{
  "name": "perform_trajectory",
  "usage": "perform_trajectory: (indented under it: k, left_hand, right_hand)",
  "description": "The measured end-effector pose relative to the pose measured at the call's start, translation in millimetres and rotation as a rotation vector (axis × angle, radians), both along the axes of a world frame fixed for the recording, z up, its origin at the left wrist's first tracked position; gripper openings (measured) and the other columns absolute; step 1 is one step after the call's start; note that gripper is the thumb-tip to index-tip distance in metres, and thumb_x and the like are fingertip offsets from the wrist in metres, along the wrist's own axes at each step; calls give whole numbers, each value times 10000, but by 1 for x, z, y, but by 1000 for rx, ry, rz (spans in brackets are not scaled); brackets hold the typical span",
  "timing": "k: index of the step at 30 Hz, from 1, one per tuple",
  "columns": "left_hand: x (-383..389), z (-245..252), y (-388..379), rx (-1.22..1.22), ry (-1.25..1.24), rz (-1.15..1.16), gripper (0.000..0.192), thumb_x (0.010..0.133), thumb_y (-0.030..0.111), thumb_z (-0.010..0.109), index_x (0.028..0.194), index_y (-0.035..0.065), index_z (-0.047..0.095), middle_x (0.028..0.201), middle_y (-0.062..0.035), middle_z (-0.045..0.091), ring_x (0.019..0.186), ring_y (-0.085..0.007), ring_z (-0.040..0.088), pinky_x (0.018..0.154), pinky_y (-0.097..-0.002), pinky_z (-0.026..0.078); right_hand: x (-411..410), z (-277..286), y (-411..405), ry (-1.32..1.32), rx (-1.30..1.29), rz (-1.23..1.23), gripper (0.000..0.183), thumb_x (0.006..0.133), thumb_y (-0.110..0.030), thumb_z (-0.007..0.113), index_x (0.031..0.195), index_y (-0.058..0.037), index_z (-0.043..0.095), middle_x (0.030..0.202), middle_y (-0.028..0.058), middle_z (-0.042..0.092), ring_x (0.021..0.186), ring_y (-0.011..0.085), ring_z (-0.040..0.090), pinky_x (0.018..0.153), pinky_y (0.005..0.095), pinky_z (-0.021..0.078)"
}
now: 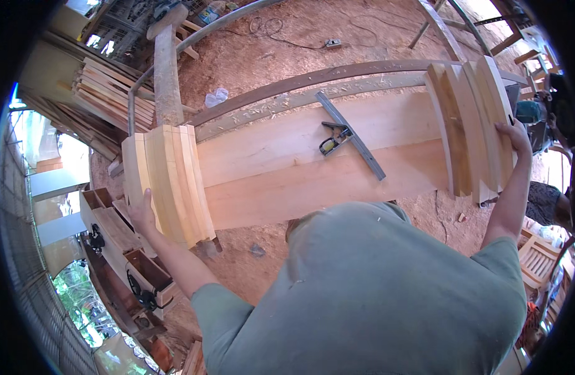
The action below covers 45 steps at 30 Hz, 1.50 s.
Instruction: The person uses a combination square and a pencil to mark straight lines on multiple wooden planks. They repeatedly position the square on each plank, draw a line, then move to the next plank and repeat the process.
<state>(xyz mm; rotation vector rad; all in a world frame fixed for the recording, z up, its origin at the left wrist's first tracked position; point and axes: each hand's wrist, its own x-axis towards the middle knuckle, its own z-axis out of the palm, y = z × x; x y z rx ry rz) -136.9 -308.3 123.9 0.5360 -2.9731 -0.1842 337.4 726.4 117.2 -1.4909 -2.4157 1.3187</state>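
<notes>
My left hand [142, 213] rests against the outer side of the left row of curved wooden pieces [170, 183], thumb raised; its other fingers are partly hidden. At the far right, my right hand [517, 134] has its fingers over the outermost piece of the right row of curved wooden pieces [470, 126]. A small black thing shows by those fingers, too small to name. Between the rows lie two wide wooden boards [278, 187], edge to edge. A combination square [353, 136] lies slantwise across them, its head towards the left.
Behind the boards runs a dark wooden rail [315, 82] strewn with shavings. Stacked planks [111, 96] lie at the left, near long wooden boxes [123, 234]. A cable with a socket box [333, 43] crosses the dusty floor. Another person's arm [563, 211] shows at the right edge.
</notes>
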Motion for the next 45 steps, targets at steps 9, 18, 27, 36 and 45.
perform_trajectory:
  k: [9, 18, 27, 36, 45]
  left_hand:
    - [-9, -12, -16, -6, 15, -25, 958, 823, 736, 750, 1461, 31, 640, 1493, -288, 592, 1381, -447, 555, 1158, -511, 429]
    - [-3, -1, 3, 65, 1, -23, 812, 872, 658, 750, 1466, 112, 658, 1495, -181, 630, 1370, -405, 577, 1145, -493, 441]
    - [-5, -5, -11, 43, 8, -63, 878, 850, 688, 757, 1479, 86, 639, 1485, -185, 642, 1374, -390, 585, 1146, -486, 443]
    - [-4, -11, -16, -15, 128, -37, 920, 838, 688, 772, 1480, 46, 629, 1503, -222, 620, 1392, -410, 569, 1149, -483, 444]
    - [92, -38, 234, 1030, 181, -428, 455, 1089, 286, 598, 1380, -62, 636, 1381, -155, 693, 1234, -248, 675, 1081, -381, 538]
  right_hand:
    - [-27, 34, -79, -34, 216, 45, 562, 766, -186, 898, 1232, 57, 698, 1075, 132, 789, 962, 227, 753, 920, 358, 574]
    - [-88, 53, -190, -185, 517, 60, 548, 737, -262, 913, 1156, 41, 729, 1026, 231, 791, 954, 338, 780, 879, 419, 577]
    - [-142, 6, -260, -125, 450, 164, 640, 790, -478, 890, 1060, 67, 693, 961, 233, 773, 902, 374, 773, 838, 470, 583]
    - [-192, -9, -302, -252, 316, 185, 805, 882, -664, 763, 1174, 81, 675, 1059, 301, 757, 1025, 422, 760, 928, 491, 570]
    - [-230, 42, -415, -105, 222, 581, 730, 916, -667, 739, 1055, 39, 617, 986, 290, 734, 959, 454, 738, 855, 529, 552]
